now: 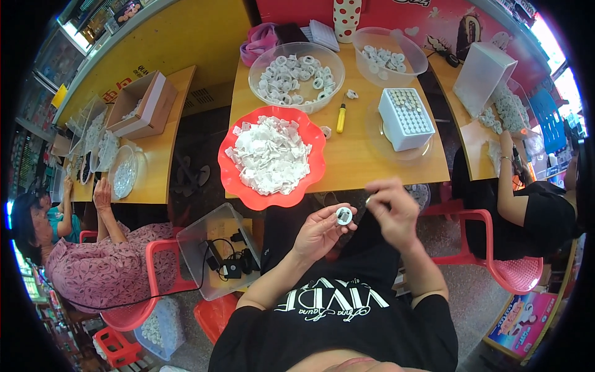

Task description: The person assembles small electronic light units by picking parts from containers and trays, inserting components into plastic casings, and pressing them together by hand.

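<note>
Over my lap, my left hand pinches a small round white plastic part, whose open face shows a dark and silvery centre. Just to its right is my right hand, smeared by motion, its fingertips pressed together with a tiny shiny edge between them; I cannot make out what that is. Past my hands, a red scalloped bowl on the table holds a heap of flat white plastic pieces. At the table's right stands a white block with rows of small round discs in its top.
A yellow-handled screwdriver lies mid-table. Behind it, a clear round bowl and a second clear bowl hold white ring-shaped parts. Left of my legs, a clear bin holds black adapters and cables. People sit at both side tables.
</note>
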A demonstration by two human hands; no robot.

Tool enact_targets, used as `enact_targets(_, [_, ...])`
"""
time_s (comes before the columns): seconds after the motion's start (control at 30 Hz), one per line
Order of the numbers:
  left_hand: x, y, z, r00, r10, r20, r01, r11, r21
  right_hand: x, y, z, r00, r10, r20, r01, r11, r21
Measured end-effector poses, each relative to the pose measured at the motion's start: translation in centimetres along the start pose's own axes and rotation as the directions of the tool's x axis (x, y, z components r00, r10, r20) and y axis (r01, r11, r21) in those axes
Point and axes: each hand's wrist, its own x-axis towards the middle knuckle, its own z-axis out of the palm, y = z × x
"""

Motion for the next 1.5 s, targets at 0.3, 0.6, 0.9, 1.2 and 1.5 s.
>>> enact_targets(0.3, [-0.5,-0.9,0.2,0.999,0.034,-0.013,-0.032,0.987,0.159,-3.5,0.7,2.4,0.97,-0.24,0.039,0.243,0.952,-0.184])
enact_targets(0.6, [-0.7,-0.8,0.4,0.992,0.123,0.039,-0.128,0.922,0.365,-3.9,1.7,2.5,0.987,0.1,0.126,-0.116,0.985,0.126])
enact_targets(0.9, [-0.6,-0.7,-0.8,0.997,0.071,-0.006,-0.069,0.981,0.181,-1.6,1.1,1.1,0.982,0.173,0.076,-0.179,0.981,0.073])
enact_targets(1.2, [-0.3,-0.6,-1.1,0.999,0.049,0.002,-0.049,0.991,0.124,12.2,9.2,-7.8,0.97,-0.21,-0.119,0.025,0.579,-0.815])
enact_targets(1.5, [-0.2,-0.6,-1.3,0.998,0.057,-0.005,-0.056,0.996,0.073,14.2,11.1,-8.0,0.987,-0.119,-0.106,-0.033,0.499,-0.866])
